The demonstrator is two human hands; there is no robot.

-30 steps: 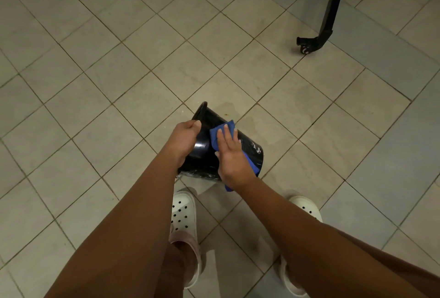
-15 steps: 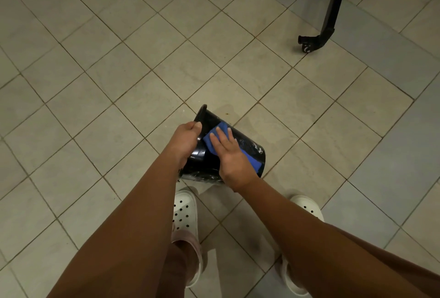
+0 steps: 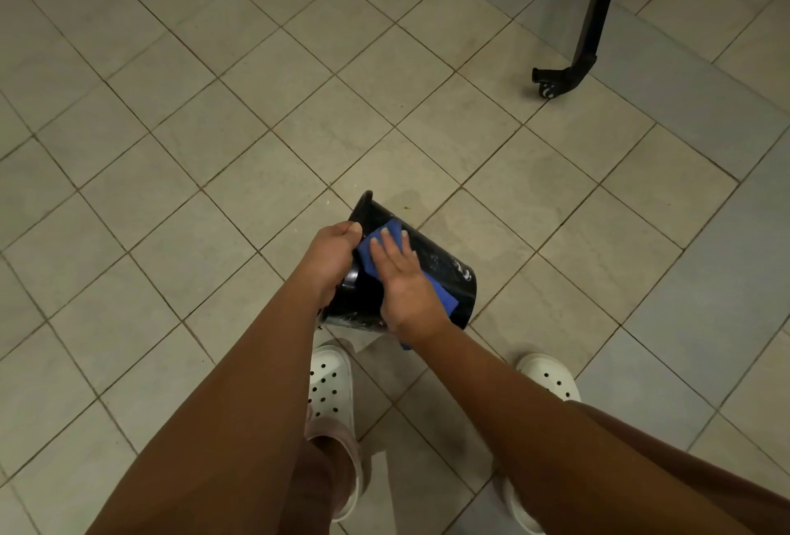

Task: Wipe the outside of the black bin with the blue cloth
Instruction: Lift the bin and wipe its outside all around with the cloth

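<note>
While tipped toward 2 o'clock over the tiled floor [image 3: 213, 107], black bin [image 3: 444, 274] gripped at the rim by left hand [image 3: 329, 261]. Right hand [image 3: 402, 278], fingers flat, pressing blue cloth [image 3: 372, 252] on top. White clogs [image 3: 331, 385] at 6 o'clock.

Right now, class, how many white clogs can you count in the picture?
2. One white clog lies below the black bin, between the forearms; the other sits right of the right forearm, partly hidden.

bare tiled floor [image 3: 213, 150] open left and ahead, black wheeled stand leg [image 3: 585, 43] upper right, white clogs [image 3: 331, 385] just below
</note>
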